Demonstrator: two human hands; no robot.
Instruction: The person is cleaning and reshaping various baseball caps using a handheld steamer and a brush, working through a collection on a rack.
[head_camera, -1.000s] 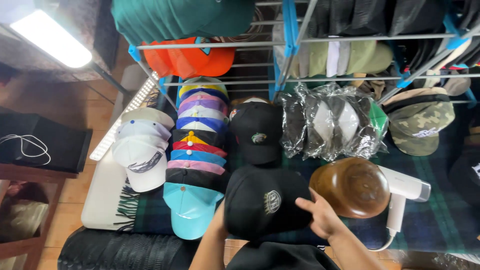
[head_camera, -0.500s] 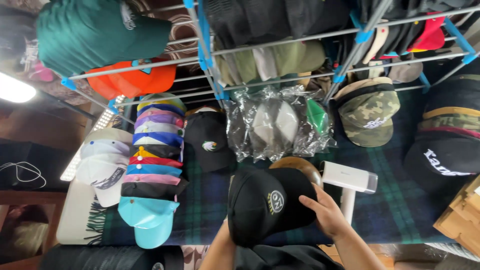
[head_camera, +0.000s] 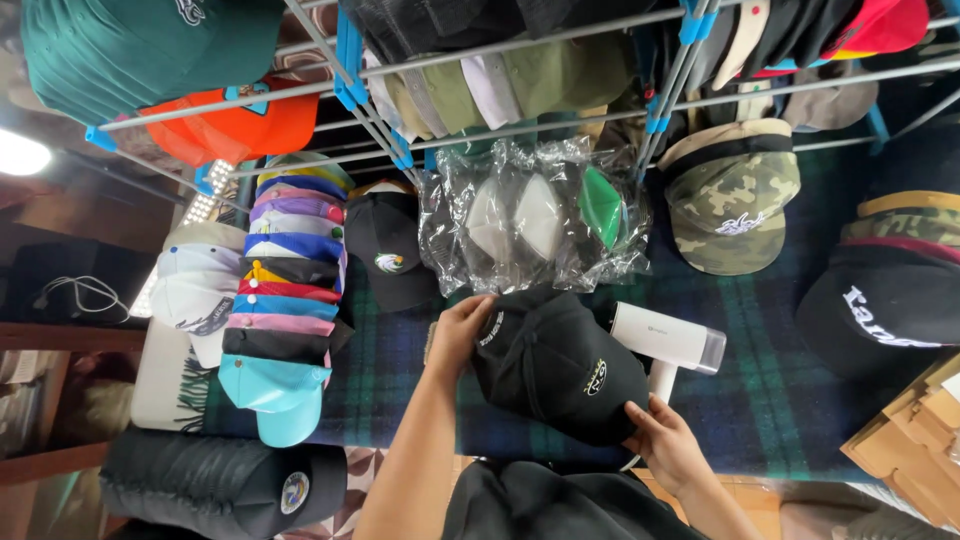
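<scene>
A dark blue and green plaid cloth (head_camera: 780, 400) covers the table, under a grey metal rack with blue clips (head_camera: 350, 50) hung with caps. On the cloth lies a black cotton baseball cap with a small round badge (head_camera: 555, 365), held between both hands. The left hand (head_camera: 460, 335) grips its far left edge, fingers (head_camera: 478, 310) curled closed over the fabric. The right hand (head_camera: 668, 440) pinches the near right edge by the badge, fingers (head_camera: 640, 415) closed on the rim. Just behind the cap lies a white handheld steamer (head_camera: 670, 345). To the left stands a stack of many-coloured caps (head_camera: 285, 300); clear plastic bags holding caps (head_camera: 535, 220) lie behind
</scene>
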